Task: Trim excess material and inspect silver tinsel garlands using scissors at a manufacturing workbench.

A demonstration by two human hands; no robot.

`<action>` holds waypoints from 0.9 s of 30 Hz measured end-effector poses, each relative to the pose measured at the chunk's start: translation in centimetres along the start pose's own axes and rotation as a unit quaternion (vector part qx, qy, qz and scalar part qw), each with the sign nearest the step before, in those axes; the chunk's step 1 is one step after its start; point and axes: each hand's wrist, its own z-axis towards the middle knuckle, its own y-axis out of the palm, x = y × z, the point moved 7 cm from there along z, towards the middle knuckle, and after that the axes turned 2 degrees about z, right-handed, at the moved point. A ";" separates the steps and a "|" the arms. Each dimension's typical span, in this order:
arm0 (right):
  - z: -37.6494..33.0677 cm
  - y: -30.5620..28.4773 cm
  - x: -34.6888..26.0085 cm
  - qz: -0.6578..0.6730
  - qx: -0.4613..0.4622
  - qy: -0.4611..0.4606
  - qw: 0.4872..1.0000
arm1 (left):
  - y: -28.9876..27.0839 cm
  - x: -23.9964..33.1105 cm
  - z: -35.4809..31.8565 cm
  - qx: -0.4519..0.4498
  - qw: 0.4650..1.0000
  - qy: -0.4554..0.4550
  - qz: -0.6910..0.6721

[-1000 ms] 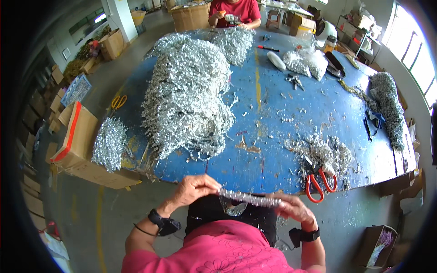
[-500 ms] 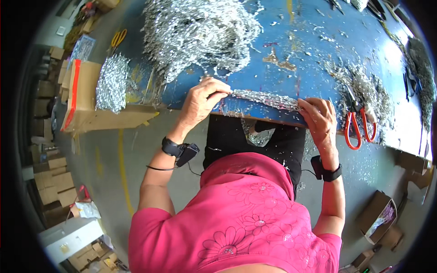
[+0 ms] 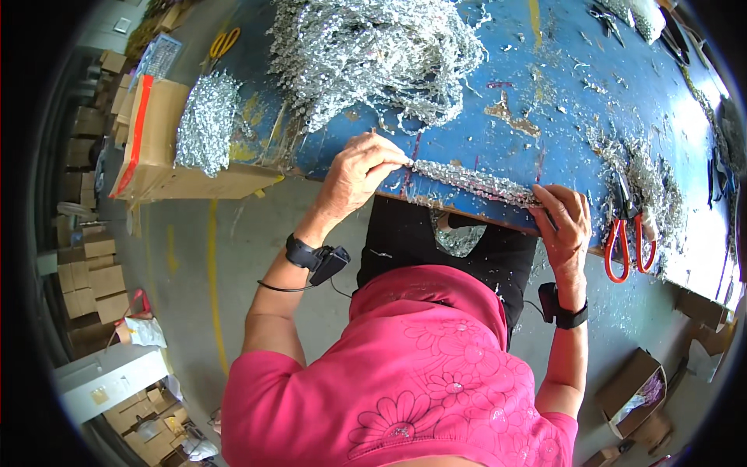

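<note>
A thin bundle of silver tinsel strands (image 3: 475,182) is stretched along the near edge of the blue table (image 3: 443,148). My left hand (image 3: 359,173) pinches its left end between thumb and fingers. At the other end, my right hand (image 3: 563,226) grips the strands with bent fingers. Beyond the bundle lies a big tangled heap of silver tinsel (image 3: 373,62). Red-handled scissors (image 3: 627,233) rest to the right of my right hand, their handles sticking out past the table edge.
Loose tinsel (image 3: 657,187) lies around the scissors. A cardboard box (image 3: 159,148) at the left has a silver tinsel bunch (image 3: 208,124) hanging over it, with yellow-handled scissors (image 3: 224,43) behind. Pliers (image 3: 607,23) lie far right. An open carton (image 3: 634,389) stands on the floor.
The view has shifted slightly, so the table and its things appear a little to the right. Both hands keep hold of the tinsel bundle, which stays stretched between them.
</note>
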 end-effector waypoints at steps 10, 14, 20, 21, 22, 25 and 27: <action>-0.9 -1.0 1.1 0.010 0.019 0.053 0.998 | 0.0 -0.7 -0.5 0.038 0.999 -0.010 -0.012; -2.2 -2.6 2.0 -0.021 0.053 0.069 0.996 | 0.2 -0.8 -0.1 0.032 0.999 -0.020 -0.029; -1.4 -2.0 0.8 -0.004 0.024 0.088 0.996 | -0.3 -0.6 -0.4 0.034 0.999 -0.012 -0.006; -0.9 -1.3 0.4 -0.012 0.003 0.078 0.997 | -0.4 -0.7 -0.6 0.039 0.999 -0.015 -0.008; -0.4 -0.5 -0.1 -0.019 -0.017 0.067 0.997 | -0.3 -0.7 -0.6 0.046 0.999 -0.013 -0.015; -1.0 -0.2 1.3 -0.056 -0.020 0.035 0.998 | 0.1 -0.5 -0.3 0.039 0.999 -0.006 -0.023; -1.1 -0.6 1.4 -0.056 -0.017 0.046 0.997 | 0.7 -0.6 -0.1 0.032 0.999 0.006 -0.021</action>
